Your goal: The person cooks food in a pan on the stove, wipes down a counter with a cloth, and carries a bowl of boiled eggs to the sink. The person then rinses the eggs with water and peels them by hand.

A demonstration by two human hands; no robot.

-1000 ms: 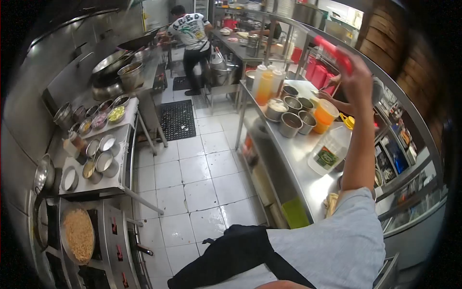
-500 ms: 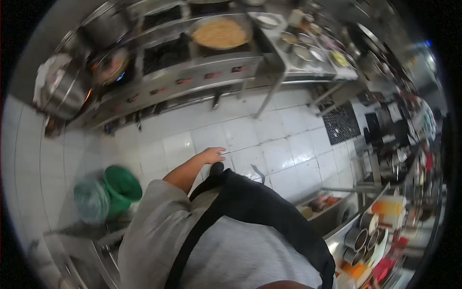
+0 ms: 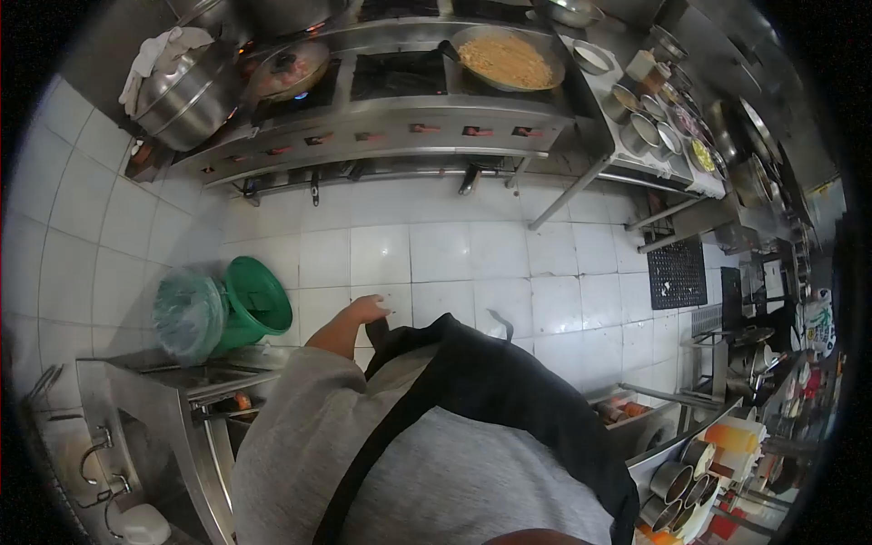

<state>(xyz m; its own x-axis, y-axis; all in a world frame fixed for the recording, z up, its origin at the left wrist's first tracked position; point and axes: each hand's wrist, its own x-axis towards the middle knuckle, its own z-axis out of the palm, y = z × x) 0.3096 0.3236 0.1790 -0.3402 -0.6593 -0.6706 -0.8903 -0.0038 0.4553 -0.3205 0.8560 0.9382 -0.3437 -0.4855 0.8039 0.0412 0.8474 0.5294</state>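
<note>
One bin [image 3: 261,292] is sitting on the floor [image 3: 438,250] near the left grip [image 3: 368,310], which is hanging loosely open, seemingly empty, the right not showing, the bin looking light and stiff, best held by its rim

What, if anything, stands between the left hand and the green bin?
Nothing visible: only white floor tiles show between the left hand and the green bin. The clear plastic bag is on the bin's far side, out of the way.
</note>
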